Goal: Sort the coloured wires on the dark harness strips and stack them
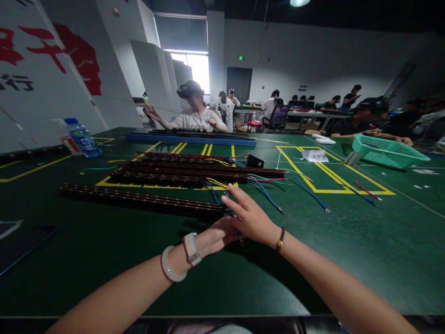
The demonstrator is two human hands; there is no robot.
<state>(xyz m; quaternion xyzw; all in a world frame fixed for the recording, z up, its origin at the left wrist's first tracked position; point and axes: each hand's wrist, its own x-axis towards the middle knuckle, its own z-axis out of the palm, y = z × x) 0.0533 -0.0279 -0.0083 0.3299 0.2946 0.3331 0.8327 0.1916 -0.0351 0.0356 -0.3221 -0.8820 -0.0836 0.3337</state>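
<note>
Several long dark strips with rows of small terminals lie across the green table; the nearest strip (139, 198) ends right by my hands. Coloured wires (267, 183) trail from the strips' right ends. My right hand (248, 215) reaches over the near strip's end with its fingers stretched out and apart. My left hand (219, 235) lies just under and behind it, mostly covered by the right hand, so its fingers are hidden. A white bangle and a watch sit on my left wrist, a bead bracelet on my right.
A water bottle (80, 141) stands at the far left. A green plastic basket (387, 152) sits at the far right. A person sits across the table behind a long blue strip (191, 138). Yellow tape lines mark the tabletop. More people work in the background.
</note>
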